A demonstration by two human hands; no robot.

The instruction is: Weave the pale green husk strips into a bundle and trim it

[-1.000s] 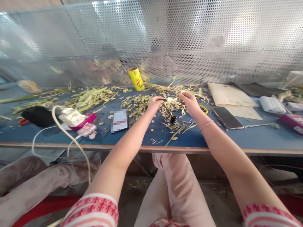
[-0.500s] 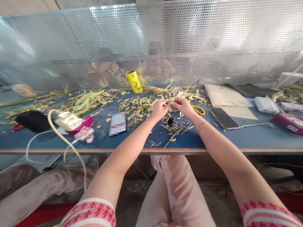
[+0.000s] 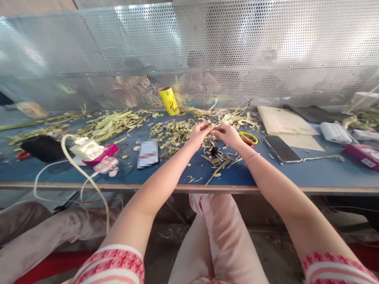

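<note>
My left hand (image 3: 200, 134) and my right hand (image 3: 227, 135) meet above the blue table, fingertips pinched close together. Whatever lies between them is too small and too covered to name. Behind and to the left of them spreads a pile of small pale green plant pieces (image 3: 174, 132). Longer dry strips (image 3: 233, 117) lie beyond the fingers. Just below the hands sits a small black object (image 3: 214, 150), with a few loose leaf strips (image 3: 220, 167) around it. Scissors with yellow and red handles (image 3: 250, 138) rest partly behind my right wrist.
A yellow tube (image 3: 168, 101) leans near the perforated metal screen (image 3: 225, 51). At right lie a phone (image 3: 282, 149), brown cardboard (image 3: 287, 121) and a white device (image 3: 334, 133). To the left are a power strip with cables (image 3: 99, 156), a black pouch (image 3: 43, 148) and long leaves (image 3: 109, 124).
The two hands stay together with slight finger movement, and the right hand has shifted a little, showing more of the scissors' red handle. The view has moved slightly.
</note>
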